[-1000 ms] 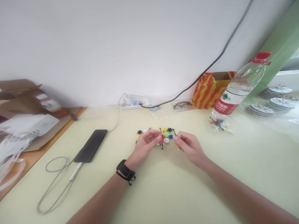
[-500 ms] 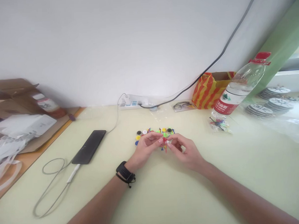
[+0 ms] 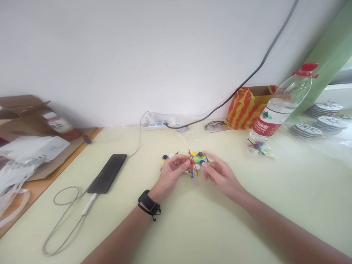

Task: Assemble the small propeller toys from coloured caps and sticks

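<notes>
My left hand (image 3: 172, 173) is closed, thumb and fingers pinching a red plastic piece (image 3: 192, 162) with a long thin bar that stands tilted. My right hand (image 3: 221, 174) is apart from it, at the right end of a cluster of small parts. Its thumb and index finger are spread around thin coloured sticks (image 3: 206, 158), close to a blue disc (image 3: 202, 162); contact is hard to make out. Around the hands lie a yellow disc (image 3: 194, 153), a green disc (image 3: 196, 160), a white disc (image 3: 197, 167) and a black disc (image 3: 164, 157). My left hand hides some parts.
A black phone (image 3: 107, 174) with a grey cable lies to the left. A power strip (image 3: 155, 126) runs along the wall. At the right stand a large water bottle (image 3: 270, 122), a striped bag (image 3: 240, 109) and stacks of round discs (image 3: 307, 130). Boxes (image 3: 20, 111) fill the far left.
My right hand has let go of the red piece and moved slightly right to the small parts. The red piece stays in my left hand and its bar now leans more.
</notes>
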A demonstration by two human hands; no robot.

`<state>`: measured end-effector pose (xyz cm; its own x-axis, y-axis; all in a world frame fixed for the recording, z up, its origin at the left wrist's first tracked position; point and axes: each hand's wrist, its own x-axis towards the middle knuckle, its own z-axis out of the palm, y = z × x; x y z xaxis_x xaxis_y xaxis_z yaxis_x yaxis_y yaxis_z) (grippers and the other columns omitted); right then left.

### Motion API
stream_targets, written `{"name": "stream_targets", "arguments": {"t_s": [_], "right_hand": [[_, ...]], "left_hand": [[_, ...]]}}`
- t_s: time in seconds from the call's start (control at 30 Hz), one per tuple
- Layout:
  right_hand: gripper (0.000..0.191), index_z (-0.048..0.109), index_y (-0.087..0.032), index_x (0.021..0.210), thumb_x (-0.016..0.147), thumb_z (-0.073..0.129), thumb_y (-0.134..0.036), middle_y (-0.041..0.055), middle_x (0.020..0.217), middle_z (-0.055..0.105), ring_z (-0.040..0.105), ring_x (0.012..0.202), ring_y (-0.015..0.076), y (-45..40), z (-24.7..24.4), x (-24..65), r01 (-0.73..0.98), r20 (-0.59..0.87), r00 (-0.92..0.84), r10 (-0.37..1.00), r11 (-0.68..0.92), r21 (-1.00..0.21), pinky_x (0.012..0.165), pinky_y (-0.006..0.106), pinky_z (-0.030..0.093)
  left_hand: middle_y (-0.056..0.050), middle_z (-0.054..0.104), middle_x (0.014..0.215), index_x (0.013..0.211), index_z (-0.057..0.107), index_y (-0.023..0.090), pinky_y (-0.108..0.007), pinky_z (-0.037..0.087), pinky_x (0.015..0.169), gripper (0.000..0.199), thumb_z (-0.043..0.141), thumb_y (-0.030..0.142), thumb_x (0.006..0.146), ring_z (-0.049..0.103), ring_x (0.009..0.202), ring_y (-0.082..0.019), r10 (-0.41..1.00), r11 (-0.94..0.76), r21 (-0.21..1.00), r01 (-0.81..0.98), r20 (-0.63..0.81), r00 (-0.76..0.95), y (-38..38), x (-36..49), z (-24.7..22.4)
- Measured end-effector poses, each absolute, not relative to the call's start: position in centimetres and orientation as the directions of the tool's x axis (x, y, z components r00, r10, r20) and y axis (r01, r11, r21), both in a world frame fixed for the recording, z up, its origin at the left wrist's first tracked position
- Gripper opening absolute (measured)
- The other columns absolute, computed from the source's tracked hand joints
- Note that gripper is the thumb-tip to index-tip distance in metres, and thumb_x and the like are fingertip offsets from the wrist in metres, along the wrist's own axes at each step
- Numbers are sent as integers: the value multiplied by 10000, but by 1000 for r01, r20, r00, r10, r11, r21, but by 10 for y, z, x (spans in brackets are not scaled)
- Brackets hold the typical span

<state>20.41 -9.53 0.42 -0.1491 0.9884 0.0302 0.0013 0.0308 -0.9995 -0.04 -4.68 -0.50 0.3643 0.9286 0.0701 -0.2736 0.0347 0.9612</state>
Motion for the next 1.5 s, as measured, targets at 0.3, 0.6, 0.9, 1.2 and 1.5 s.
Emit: {"name": "stream_targets", "arguments": {"t_s": [0.3,0.6,0.9,1.2,1.5], "right_hand": [[320,630,-204,886,929,661,-520,-20,641,555,478,570,130,-88,11,214,-13,139,-41,989,139,-990,523,261,361],[314,673,-243,1249,972,591,-366,-10,751,573,501,612,137,-97,2,201,254,241,-213,947,292,-922,537,268,411],[756,298,-300,1589,934,660,-406,-14,907,614,511,609,116,-97,-2,203,146,270,-104,957,283,-948,543,248,426],[465,497,-205,652,962,606,-535,-45,559,424,370,529,110,-90,9,211,74,172,-106,979,180,-981,520,272,291],[246,645,-201,935,999,573,-428,4,760,616,474,613,132,-99,3,200,243,215,-239,947,273,-931,565,270,375]], "left_hand": [[-55,722,902,1030,744,161,-290,576,772,253,810,337,860,686,834,-164,919,23,965,-262,82,386,-48,1,-5],[-70,734,987,1058,749,169,-310,576,843,231,783,322,889,698,896,-174,887,-11,975,-223,112,447,-51,2,-1],[-74,731,1022,1067,753,170,-327,582,863,253,804,317,868,706,928,-187,897,18,965,-262,100,431,-49,1,-6],[-75,740,997,1052,738,161,-319,587,820,253,805,322,868,711,888,-182,901,22,966,-258,93,424,-50,2,-5],[-82,744,1044,1059,742,169,-314,580,862,231,786,318,887,714,946,-186,875,-28,982,-186,113,470,-53,4,-2]]}}
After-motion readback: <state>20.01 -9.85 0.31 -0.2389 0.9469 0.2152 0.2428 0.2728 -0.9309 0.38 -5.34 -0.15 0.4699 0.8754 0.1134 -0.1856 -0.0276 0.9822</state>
